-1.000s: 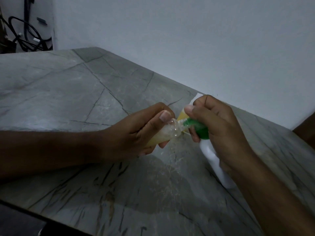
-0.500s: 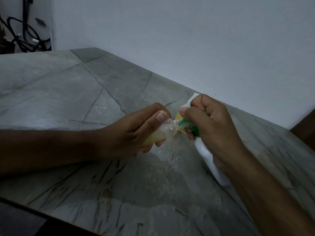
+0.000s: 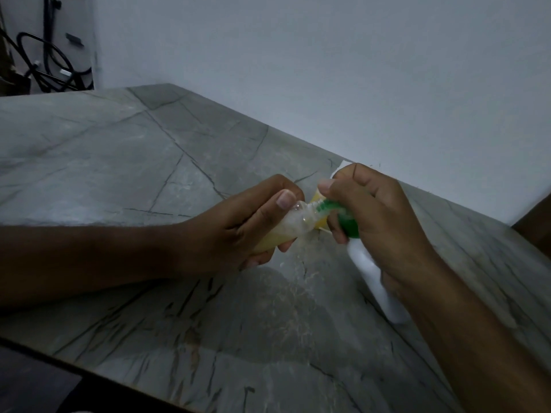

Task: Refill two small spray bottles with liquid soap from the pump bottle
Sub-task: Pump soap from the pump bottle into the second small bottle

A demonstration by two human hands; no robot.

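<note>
Clear glossy plastic spray bottle point(image 3: 293, 226) in my grip; smooth white plastic pump bottle point(image 3: 374, 281); matt veined stone table point(image 3: 125, 162).

Both hands meet above the table, left hand point(image 3: 238, 231) and right hand point(image 3: 378, 216) curled, forearms converging

You have one small clear spray bottle of yellowish liquid point(image 3: 286, 231), one white pump bottle with a green collar point(image 3: 366, 263), two bare hands, and one grey veined stone tabletop point(image 3: 119, 162).

White pump bottle point(image 3: 372, 272), green collar point(image 3: 347, 223)
</note>
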